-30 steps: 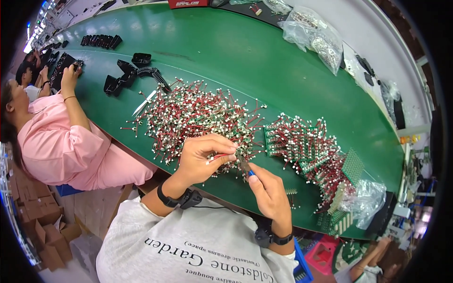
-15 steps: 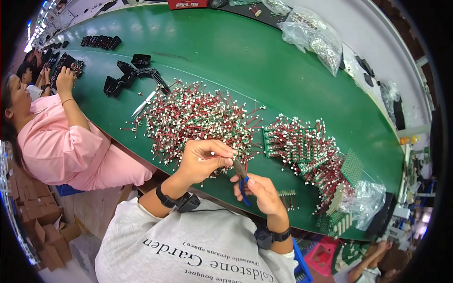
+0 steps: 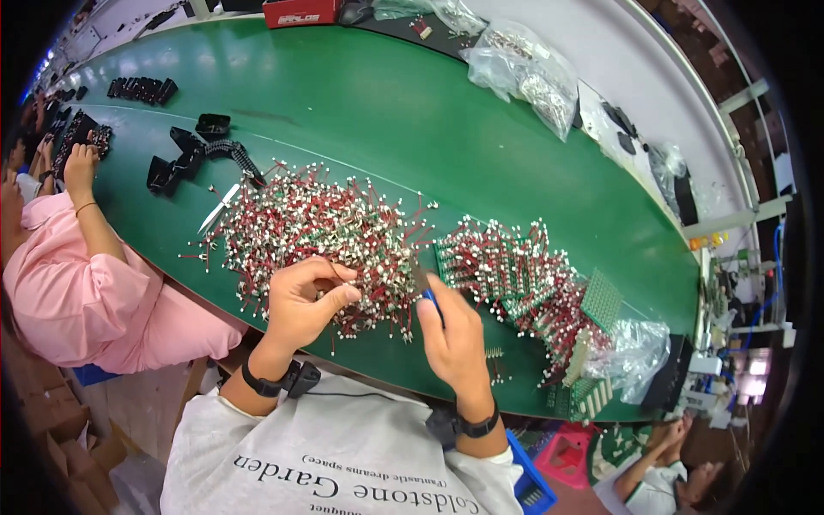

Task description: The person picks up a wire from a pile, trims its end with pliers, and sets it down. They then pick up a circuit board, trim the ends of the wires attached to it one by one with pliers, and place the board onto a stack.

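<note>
My left hand [image 3: 302, 302] is over the near edge of a heap of small wired boards with white connectors and red leads [image 3: 322, 215]. Its thumb and forefinger stand apart, and I see nothing held between them. My right hand [image 3: 455, 339] is closed around pliers with blue handles [image 3: 430, 302]. Their dark jaws point away from me beside the heap's right edge and are blurred. To the right lie green circuit board panels [image 3: 603, 300] with more red-wired connectors piled on and around them.
White tweezers [image 3: 220, 209] lie left of the heap, near black trays [image 3: 184, 154] on the green table [image 3: 360, 103]. Clear plastic bags [image 3: 635, 356] rest at the right; others lie along the far edge. A person in pink [image 3: 94, 283] sits at my left.
My hands have moved apart; the left has let its thumb and forefinger separate from the small wired piece. The pliers have come away from it, still in my right hand. The whole view has shifted.
</note>
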`<state>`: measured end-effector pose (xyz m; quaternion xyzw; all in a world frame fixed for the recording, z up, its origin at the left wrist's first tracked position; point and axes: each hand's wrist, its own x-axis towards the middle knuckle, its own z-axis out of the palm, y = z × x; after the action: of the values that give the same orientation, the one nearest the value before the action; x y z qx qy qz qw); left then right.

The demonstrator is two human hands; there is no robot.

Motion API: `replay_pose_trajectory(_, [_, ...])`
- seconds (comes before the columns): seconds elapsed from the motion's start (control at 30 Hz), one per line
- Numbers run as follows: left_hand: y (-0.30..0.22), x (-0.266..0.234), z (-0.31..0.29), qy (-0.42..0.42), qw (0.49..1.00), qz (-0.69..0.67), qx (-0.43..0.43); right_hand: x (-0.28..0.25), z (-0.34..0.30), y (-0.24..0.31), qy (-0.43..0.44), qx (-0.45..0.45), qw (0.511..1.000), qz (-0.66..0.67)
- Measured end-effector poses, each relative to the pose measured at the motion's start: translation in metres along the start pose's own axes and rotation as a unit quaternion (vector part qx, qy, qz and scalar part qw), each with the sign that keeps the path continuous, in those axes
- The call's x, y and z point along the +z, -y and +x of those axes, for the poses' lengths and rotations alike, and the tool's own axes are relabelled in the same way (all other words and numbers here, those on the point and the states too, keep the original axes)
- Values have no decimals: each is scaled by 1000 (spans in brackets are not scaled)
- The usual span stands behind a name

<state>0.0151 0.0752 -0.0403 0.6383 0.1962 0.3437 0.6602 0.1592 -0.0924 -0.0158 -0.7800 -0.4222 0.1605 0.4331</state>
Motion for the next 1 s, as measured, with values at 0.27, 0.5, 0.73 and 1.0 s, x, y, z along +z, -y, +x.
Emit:
replay_pose_trajectory(0.27, [-21, 5, 25, -13, 959, 284, -16, -3, -23, -6, -42, 7, 997, -59])
replay_pose_trajectory(0.5, [-42, 36, 27, -91, 922, 371, 65, -19, -80, -32, -51, -50, 997, 43])
replay_pose_trajectory(0.73, [-8, 127, 0, 371, 879, 263, 143, -12, -140, -69, -198, -47, 954, 222])
replay_pose_trajectory(1.0, [35, 182, -25, 434, 818, 351, 140, -1, -163, -89, -295, -59, 918, 260])
